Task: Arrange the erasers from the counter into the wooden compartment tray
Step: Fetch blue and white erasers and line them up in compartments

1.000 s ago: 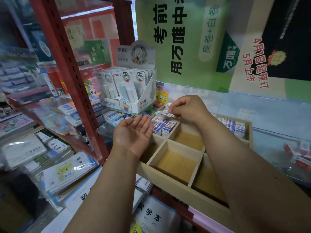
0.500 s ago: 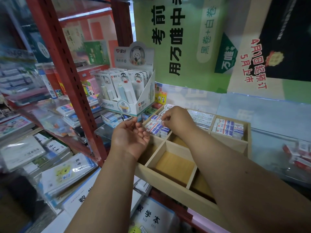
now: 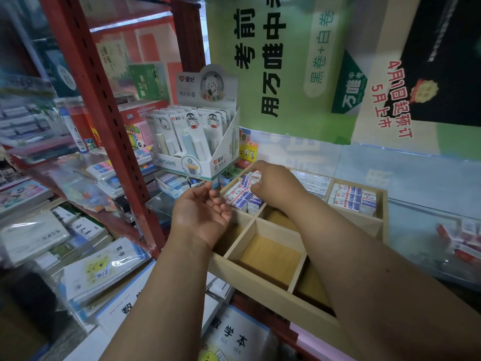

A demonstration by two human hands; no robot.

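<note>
Eraser going into the back-left slot of the wooden tray (image 3: 263, 287)

Right hand (image 3: 276, 188) pinches one boxed eraser (image 3: 251, 178) just above the stack there; left hand (image 3: 201, 214) waits palm-up, loose, holding nothing. These look light and stiff with slick wrappers, so I'd pinch across the long edges.

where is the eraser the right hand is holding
In the head view it sits centre frame: the right hand pinches the eraser just above the erasers already packed in the wooden tray's far-left compartment.
</note>
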